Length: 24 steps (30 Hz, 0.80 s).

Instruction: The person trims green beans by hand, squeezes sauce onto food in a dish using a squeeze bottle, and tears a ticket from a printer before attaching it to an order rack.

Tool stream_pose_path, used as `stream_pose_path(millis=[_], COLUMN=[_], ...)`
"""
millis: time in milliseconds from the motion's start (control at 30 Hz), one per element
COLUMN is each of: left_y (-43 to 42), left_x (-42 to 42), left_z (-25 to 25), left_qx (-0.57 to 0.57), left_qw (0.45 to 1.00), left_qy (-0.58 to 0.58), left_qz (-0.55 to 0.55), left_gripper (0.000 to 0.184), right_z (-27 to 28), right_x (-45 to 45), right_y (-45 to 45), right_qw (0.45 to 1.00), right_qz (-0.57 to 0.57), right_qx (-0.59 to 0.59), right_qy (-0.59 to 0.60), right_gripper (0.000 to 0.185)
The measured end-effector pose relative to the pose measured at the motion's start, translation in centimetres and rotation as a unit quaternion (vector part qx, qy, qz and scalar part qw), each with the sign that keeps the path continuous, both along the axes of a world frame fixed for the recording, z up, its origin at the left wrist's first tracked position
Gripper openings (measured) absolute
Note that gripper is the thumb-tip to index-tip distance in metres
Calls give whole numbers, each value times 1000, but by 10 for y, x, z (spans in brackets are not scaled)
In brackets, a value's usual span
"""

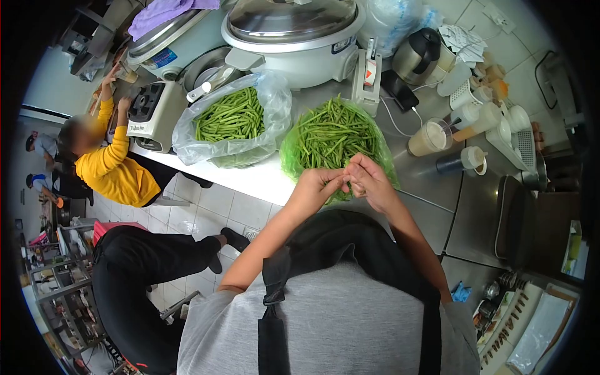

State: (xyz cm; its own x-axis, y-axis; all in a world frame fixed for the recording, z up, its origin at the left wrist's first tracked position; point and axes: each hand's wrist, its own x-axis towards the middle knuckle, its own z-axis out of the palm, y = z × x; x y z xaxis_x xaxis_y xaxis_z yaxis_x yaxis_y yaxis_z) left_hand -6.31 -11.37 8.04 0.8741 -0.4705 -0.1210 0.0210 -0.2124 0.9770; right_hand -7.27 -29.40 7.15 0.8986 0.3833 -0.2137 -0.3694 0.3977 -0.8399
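My left hand [319, 187] and my right hand [372, 182] meet fingertip to fingertip over the near edge of a heap of green beans [337, 131]. Both are closed in a pinch. Whatever is between the fingers is too small or too covered to make out. The heap lies in an opened green plastic bag [386, 153] on the counter. To its left, a clear plastic bag [275, 97] holds more green beans [232, 115], lying neater and more aligned.
Behind the bags stand a large lidded cooker [294, 56] and a portable gas stove [150, 115]. A phone [400, 89], a steel jug [417, 55] and a cup of beige liquid [431, 137] are to the right. A person in yellow [119, 172] works at left; another person's black-trousered legs [150, 256] are nearer.
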Motion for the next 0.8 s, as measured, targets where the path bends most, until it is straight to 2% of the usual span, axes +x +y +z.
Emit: stream_pose_path(millis=[33, 233, 333, 433, 467, 600, 667, 767, 800], left_y=[-1, -7, -5, -6, -7, -5, -6, -3, -1], left_x=[0, 11, 23, 29, 28, 28, 27, 26, 24], left_z=[2, -4, -4, -7, -8, -8, -17, -23, -24], left_qx=[16, -128, -176, -191, -194, -192, -220, -226, -222], left_qw=[1000, 985, 975, 972, 970, 963, 956, 952, 951], left_qy=[-3, 48, 58, 65, 80, 134, 110, 68, 53], left_qz=[-6, 109, 123, 120, 124, 135, 158, 195, 208], left_gripper=[22, 23, 24, 26, 26, 26, 24, 18, 16], right_z=[2, -8, -21, -19, -19, -5, -10, -17, -19], right_x=[-1, 7, 6, -1, -2, -5, -6, -5, -4], right_y=[1, -9, -12, -3, 0, 9, 10, 11, 11], right_qw=[1000, 965, 988, 988, 989, 991, 991, 992, 990], right_qz=[-10, -40, -7, 23, 49, 74, 88, 40, 3], right_qx=[-3, 256, 136, 58, 49, 2, -23, 4, 45], right_qy=[3, 40, 71, 140, 131, 109, 97, 119, 132], right_gripper=[19, 21, 18, 23, 27, 23, 23, 23, 22])
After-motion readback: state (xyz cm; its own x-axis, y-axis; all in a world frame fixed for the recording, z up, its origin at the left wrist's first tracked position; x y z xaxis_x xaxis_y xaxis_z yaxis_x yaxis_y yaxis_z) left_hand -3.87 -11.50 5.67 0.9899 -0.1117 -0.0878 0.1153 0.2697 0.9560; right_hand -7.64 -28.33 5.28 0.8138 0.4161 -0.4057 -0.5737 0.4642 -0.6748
